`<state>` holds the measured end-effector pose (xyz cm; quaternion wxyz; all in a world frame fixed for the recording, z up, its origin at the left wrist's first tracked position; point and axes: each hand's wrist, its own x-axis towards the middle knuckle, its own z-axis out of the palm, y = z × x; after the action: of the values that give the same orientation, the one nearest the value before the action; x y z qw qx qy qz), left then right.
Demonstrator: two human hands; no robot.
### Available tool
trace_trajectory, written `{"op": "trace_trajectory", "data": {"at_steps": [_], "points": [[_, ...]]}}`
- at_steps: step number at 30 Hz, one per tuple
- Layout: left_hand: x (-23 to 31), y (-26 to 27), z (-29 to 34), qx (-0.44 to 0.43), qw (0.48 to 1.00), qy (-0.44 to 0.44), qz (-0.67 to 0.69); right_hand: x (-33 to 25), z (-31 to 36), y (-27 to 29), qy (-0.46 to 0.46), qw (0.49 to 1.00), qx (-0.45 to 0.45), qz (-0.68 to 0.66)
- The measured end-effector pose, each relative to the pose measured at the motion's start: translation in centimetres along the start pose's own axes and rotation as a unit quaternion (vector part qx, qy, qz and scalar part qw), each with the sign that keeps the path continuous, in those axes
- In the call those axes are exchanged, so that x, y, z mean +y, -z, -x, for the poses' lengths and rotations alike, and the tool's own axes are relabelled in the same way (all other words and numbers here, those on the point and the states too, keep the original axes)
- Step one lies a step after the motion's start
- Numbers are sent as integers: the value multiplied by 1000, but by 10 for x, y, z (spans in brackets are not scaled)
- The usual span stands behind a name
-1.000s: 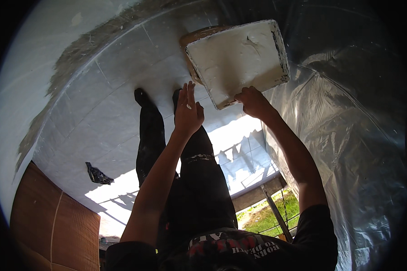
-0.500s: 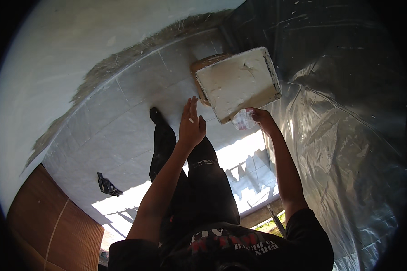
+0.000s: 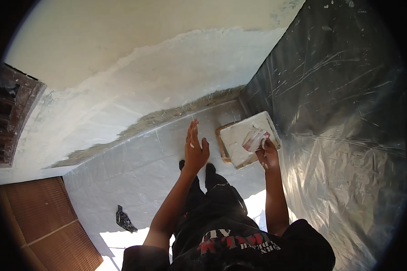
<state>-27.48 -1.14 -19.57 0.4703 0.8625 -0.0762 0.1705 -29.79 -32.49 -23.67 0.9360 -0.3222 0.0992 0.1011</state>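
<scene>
My right hand [image 3: 268, 156] grips a small white-and-red flat piece [image 3: 255, 139], smeared with white paste; whether it is card or plastic I cannot tell. It is held above a shallow rectangular tray [image 3: 276, 131] with dark-smudged edges. White paste [image 3: 235, 141] fills the tray. Under the tray, a brown support [image 3: 221, 147] shows along the left side. My left hand [image 3: 196, 151] is raised left of the tray, fingers stretched out, holding nothing. A dab of white paste sticks to one of its fingers.
Ahead stands a wall [image 3: 167, 58] with a whitish coated band and a rough grey strip low down. Dark plastic sheeting [image 3: 330, 99] covers the right side. On the grey tiled floor [image 3: 135, 176] lies a crumpled black bag [image 3: 124, 220]. Brown ribbed panels [image 3: 45, 221] stand at lower left.
My view has tipped up toward the wall, so more of it shows. My right hand has brought the smeared piece from the tray's near edge to above the paste. My left hand stays raised and open.
</scene>
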Motion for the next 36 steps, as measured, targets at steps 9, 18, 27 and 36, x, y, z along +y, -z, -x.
{"op": "trace_trajectory", "data": {"at_steps": [9,18,27,36], "points": [[36,94,-104,144,986,-81,-8,-18,-80,-153,55,997,-36,-42],[89,264,-233,277,918,-283,-28,-31,-146,-406,119,966,-229,-26],[189,492,-365,376,748,-517,-180,-62,-131,-680,377,863,-322,95],[217,644,-436,419,680,-545,-254,-54,-135,-863,770,512,-247,290]]}}
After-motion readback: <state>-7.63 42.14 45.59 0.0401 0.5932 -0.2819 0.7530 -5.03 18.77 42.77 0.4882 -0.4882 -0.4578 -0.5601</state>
